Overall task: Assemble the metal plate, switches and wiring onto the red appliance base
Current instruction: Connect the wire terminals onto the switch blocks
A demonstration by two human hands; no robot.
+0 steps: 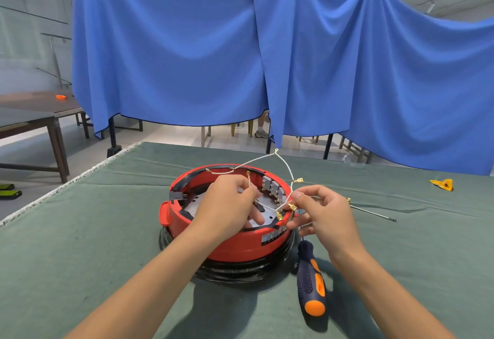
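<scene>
The red appliance base (235, 245) stands upside down on the green cloth, on a black ring. A silver metal plate (196, 203) lies inside it, and grey switches (272, 187) sit along its far right wall. White wires (256, 161) with brass terminals rise above the base. My left hand (230, 202) is over the base's inside and pinches a wire with a ring terminal. My right hand (319, 211) is at the right rim and pinches wire ends near the spade terminals (292, 207).
A blue and orange screwdriver (310, 280) lies on the cloth right of the base. A thin metal rod (374, 213) lies further right, and a yellow piece (443, 184) at the far right. Blue cloth (213, 44) hangs behind the table. Wooden tables (40, 114) stand at left.
</scene>
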